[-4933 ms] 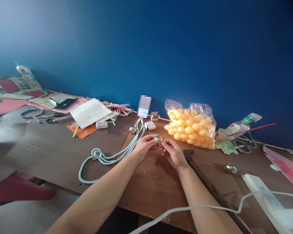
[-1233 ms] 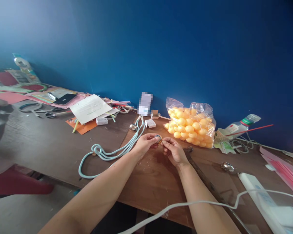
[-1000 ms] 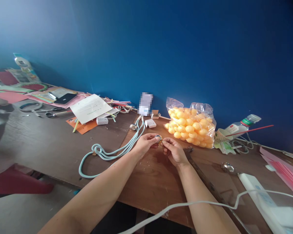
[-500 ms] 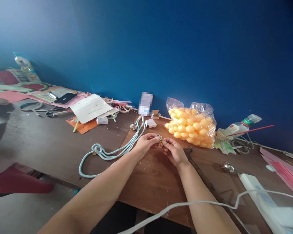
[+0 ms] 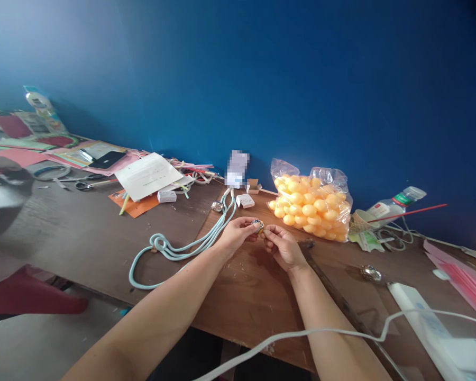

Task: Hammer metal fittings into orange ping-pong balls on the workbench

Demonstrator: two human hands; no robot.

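Note:
Over the brown table point(image 5: 246, 296), my left hand point(image 5: 240, 233) pinches a small shiny silver ball-like piece point(image 5: 256, 224) with a yellow part on its lower right side. My right hand point(image 5: 281, 244) is closed at that yellow part, thumb against fingers. Both hands meet around the piece, so much of it is hidden and its exact kind is unclear. A similar silver ball point(image 5: 217, 206) lies beyond my left hand, beside a pale blue cord point(image 5: 182, 254). Another silver ball point(image 5: 371, 272) rests to the right of my right forearm.
Behind my hands stands a clear bag of yellow balls point(image 5: 309, 203). A phone point(image 5: 237, 169) leans on the blue wall. Papers point(image 5: 147, 175) and scissors point(image 5: 87, 185) lie left. Rightward are a bottle point(image 5: 394, 203) and power strip point(image 5: 416, 312); its white cable point(image 5: 285, 336) crosses my right forearm.
My hands stay together on the silver piece with only slight finger movement. The view has shifted a little. A blurred grey shape has appeared at the far left edge.

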